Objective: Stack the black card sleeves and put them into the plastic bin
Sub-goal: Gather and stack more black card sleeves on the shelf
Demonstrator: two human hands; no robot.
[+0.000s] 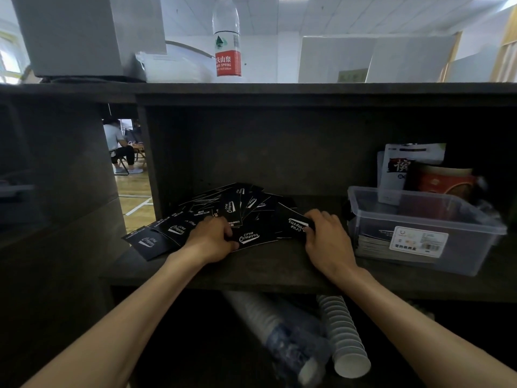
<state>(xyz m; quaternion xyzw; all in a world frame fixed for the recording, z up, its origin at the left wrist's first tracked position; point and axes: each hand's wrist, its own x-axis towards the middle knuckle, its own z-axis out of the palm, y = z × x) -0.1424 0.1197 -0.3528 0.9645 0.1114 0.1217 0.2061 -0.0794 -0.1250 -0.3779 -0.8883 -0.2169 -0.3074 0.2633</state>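
Several black card sleeves (229,211) with white lettering lie fanned in a loose heap on a dark shelf (265,268). My left hand (211,236) lies on the heap's near side, fingers curled round the edge of one sleeve (251,238). My right hand (326,236) grips another sleeve (296,226) at the heap's right end. To the right stands a clear plastic bin (425,228), open on top, with a stack of sleeves inside.
Packets and a red bag (436,180) stand behind the bin. A water bottle (227,37) sits on the countertop above. Stacks of paper cups (342,334) lie on the lower shelf. A person sits far off, seen through a gap at left.
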